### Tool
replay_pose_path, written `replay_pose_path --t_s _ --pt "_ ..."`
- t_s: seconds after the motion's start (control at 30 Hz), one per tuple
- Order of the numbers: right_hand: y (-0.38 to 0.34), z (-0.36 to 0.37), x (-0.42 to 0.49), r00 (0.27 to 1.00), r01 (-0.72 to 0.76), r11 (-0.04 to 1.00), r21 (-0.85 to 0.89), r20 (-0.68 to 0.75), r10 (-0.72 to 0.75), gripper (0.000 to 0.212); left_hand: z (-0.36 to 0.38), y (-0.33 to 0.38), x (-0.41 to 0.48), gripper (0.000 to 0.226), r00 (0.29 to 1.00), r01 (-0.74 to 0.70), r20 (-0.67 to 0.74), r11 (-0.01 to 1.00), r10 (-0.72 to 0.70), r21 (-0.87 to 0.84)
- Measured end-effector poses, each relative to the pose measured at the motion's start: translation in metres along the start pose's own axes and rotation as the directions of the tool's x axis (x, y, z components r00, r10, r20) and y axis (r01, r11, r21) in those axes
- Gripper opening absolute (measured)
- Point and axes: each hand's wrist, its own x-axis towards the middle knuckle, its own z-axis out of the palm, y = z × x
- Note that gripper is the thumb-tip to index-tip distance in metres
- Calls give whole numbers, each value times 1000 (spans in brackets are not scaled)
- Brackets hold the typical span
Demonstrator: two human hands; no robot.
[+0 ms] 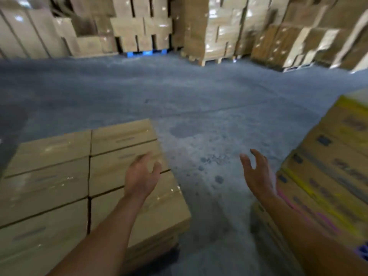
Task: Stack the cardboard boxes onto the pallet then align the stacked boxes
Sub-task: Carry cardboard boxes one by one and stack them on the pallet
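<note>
A low stack of plain brown cardboard boxes (59, 176) fills the lower left, laid in two columns with taped tops. My left hand (142, 172) hovers over the stack's right column, fingers loosely curled, holding nothing. My right hand (256, 172) is raised over the bare floor, palm turned inward, fingers apart and empty. It is just left of a second stack of yellow-printed cardboard boxes (328, 176) at the right edge. The pallet under the brown stack is hidden. The picture is blurred.
Grey concrete floor (199, 96) stretches between the two stacks and beyond. Along the far wall stand tall wrapped pallet loads of brown boxes (219, 26), one on a blue pallet (146, 53), others on wooden pallets.
</note>
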Motion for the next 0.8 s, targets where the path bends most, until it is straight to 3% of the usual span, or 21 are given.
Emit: replay_pose_path --t_s 0.17,0.27,0.33,0.6,0.8 --pt "8 -107 -14 975 -69 998 5 -211 69 60 -14 97 4 66 968 -245 28 965 248 -91" --pt "27 -164 -15 933 -120 992 35 -337 125 55 -4 156 6 53 924 -372 32 916 381 -148" --pt "46 -200 -15 900 -144 989 42 -409 148 55 8 197 6 58 891 -432 62 883 449 -184" --pt "140 -316 -5 722 -268 960 82 -643 256 59 98 358 2 64 764 -557 128 746 633 -365" --pt "208 -371 32 630 -390 907 156 -673 387 70 175 459 10 56 733 -547 181 726 656 -418"
